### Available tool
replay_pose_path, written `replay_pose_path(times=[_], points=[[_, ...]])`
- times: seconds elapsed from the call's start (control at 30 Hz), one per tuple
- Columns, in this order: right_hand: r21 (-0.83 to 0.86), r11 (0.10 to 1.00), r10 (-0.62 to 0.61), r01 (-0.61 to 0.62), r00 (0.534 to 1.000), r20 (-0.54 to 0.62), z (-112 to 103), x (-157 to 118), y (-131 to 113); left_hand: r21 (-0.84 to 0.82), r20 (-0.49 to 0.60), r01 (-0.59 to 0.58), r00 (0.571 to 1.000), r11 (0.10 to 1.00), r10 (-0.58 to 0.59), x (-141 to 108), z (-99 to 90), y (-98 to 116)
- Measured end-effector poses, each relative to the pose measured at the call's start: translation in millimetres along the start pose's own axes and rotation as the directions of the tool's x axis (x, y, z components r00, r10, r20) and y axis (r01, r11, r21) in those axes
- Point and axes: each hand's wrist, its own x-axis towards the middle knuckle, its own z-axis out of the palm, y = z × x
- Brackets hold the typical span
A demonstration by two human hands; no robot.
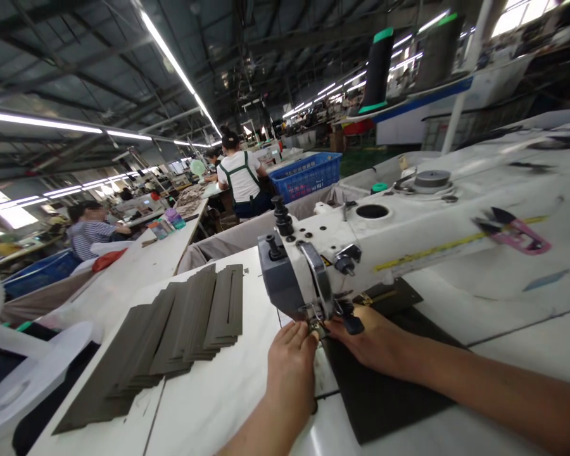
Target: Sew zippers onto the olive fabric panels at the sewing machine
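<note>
A dark olive-grey fabric panel [384,405] lies on the white machine table, partly beneath the head of a sewing machine [287,272]. My left hand [292,361] is left of the presser foot, fingers bent and pressed together at the needle area; what is between the fingertips is hidden. From the right, my right hand [375,342] reaches under the machine arm and grips the panel by its edge near the foot, some fingers covered by a black lever. Left of the machine, a fanned stack of similar grey panels [185,323] rests on the table.
Pink-handled thread snips [517,234] and a yellow tape measure [427,253] are on the machine arm. Thread cones [380,69] stand above at right. A white fan [19,367] is at lower left. A blue basket [308,174] and co-workers [242,174] are beyond.
</note>
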Motion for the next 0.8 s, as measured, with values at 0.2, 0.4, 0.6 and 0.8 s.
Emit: replay_pose_path(times=[0.2,0.4,0.6,0.8], points=[[-0.018,1.0,-0.002,0.002,1.0,0.018,-5.5,4.9,-2.7,0.015,-0.102,-0.01,0.995,1.0,0.011,1.7,4.7,-1.5],[-0.008,1.0,-0.01,0.01,1.0,-0.013,-4.2,4.9,-1.7,0.018,-0.11,0.004,0.994,1.0,-0.002,-1.5,9.8,-4.5],[0.041,0.998,-0.049,0.05,0.998,-0.027,-2.4,3.8,3.1,-0.026,-0.079,0.021,0.997,0.999,-0.023,1.9,5.5,-3.2],[0.04,0.998,-0.052,0.055,0.995,-0.087,-1.7,1.3,-0.4,0.008,-0.108,-0.025,0.994,1.0,0.026,-2.0,4.5,-3.3]])
